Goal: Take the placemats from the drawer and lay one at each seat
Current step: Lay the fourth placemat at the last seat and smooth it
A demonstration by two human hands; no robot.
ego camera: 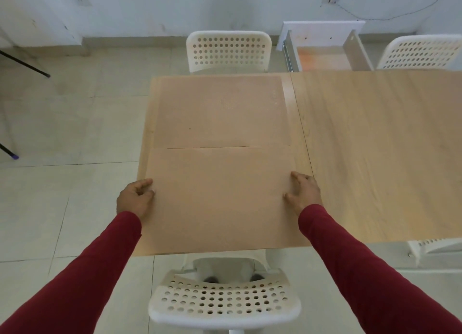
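Note:
Two tan placemats lie on the wooden table (pixel 375 146). The near placemat (pixel 220 198) lies in front of the near white chair (pixel 222 298). The far placemat (pixel 220 111) lies in front of the far white chair (pixel 228 50). The two mats meet edge to edge across the table's middle. My left hand (pixel 135 196) grips the near mat's left edge, fingers curled on it. My right hand (pixel 303 191) rests on its right edge, fingers bent against the mat. Beyond the table the white drawer (pixel 322 46) stands pulled out, its orange bottom showing.
A third white chair (pixel 422 51) stands at the far right, and part of another chair (pixel 435 246) shows under the table's near right edge. Black legs of a stand (pixel 25 63) cross the tiled floor at the left. A cable hangs on the back wall.

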